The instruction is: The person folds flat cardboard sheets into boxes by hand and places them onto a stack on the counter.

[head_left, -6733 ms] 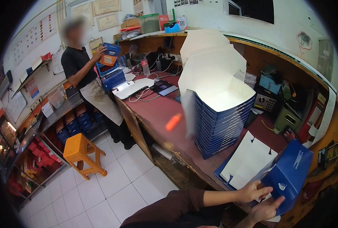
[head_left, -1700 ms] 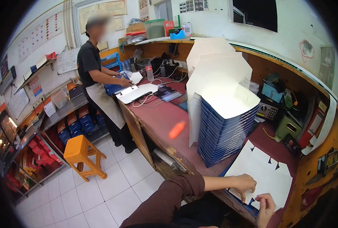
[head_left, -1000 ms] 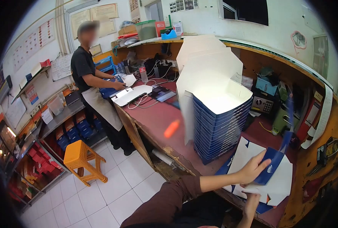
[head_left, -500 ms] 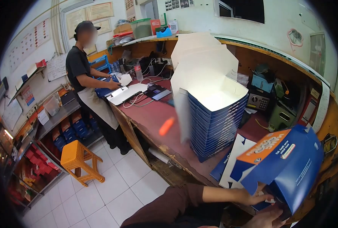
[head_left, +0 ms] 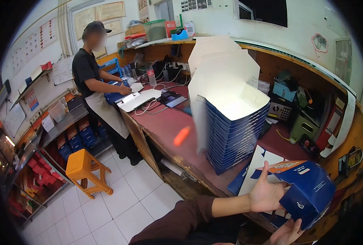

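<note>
A partly folded blue cardboard box [head_left: 308, 196] with an orange panel is held between my two hands at the lower right. My left hand [head_left: 267, 190] grips its near left side, thumb pointing up and fingertips hidden by the cardboard. From below, my right hand [head_left: 285, 233] holds the lower corner, with the fingers closed against it. Under and behind the box lie flat blue and white box blanks [head_left: 253, 167]. Left of them rises a tall stack of nested blue boxes [head_left: 234, 141], white inside, lids standing up.
Across the counter [head_left: 161, 130], a co-worker [head_left: 94, 81] handles another blue box beside white cardboard. An orange blurred object [head_left: 182, 136] appears near the counter's front edge. A safe [head_left: 280, 109] stands behind the stack. An orange stool [head_left: 87, 173] is on the tiled floor.
The box in my hands has turned and tipped lower, so its orange panel shows less. My left hand has come up from under the flap, thumb now raised.
</note>
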Available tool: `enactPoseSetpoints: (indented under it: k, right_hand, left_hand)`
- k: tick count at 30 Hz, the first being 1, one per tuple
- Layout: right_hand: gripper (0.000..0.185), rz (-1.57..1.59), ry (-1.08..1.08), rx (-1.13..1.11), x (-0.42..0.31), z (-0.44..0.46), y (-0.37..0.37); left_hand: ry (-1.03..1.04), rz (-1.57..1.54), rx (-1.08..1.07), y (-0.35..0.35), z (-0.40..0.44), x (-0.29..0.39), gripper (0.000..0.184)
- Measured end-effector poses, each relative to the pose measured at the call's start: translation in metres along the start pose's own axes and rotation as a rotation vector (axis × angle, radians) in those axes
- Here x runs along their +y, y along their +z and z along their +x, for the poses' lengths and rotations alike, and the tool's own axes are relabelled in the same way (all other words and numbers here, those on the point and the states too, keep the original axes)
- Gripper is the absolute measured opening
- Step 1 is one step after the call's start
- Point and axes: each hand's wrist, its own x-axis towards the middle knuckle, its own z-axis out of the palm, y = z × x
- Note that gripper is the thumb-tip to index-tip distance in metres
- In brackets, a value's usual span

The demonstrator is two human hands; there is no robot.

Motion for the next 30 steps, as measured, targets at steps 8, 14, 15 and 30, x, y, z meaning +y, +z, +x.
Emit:
enactPoseSetpoints:
  k: [8,14,15,30]
  right_hand:
    - [0.045,-0.088,-0.388,0.004,0.003,-0.008,0.017]
    - [0.048,0.01,-0.181,0.083,0.037,-0.008,0.009]
    - [0.049,0.025,-0.149,0.026,0.034,-0.001,0.007]
    - [0.025,-0.82,0.016,-0.448,0.057,0.012,-0.075]
  left_hand:
    - [0.29,1.295,0.584,-0.037,-0.011,-0.031,0.042]
    - [0.294,1.047,0.765,-0.042,-0.02,-0.034,0.024]
    - [0.328,1.076,0.731,-0.039,-0.019,-0.029,0.024]
    - [-0.095,0.527,0.905,-0.047,-0.034,0.038,0.044]
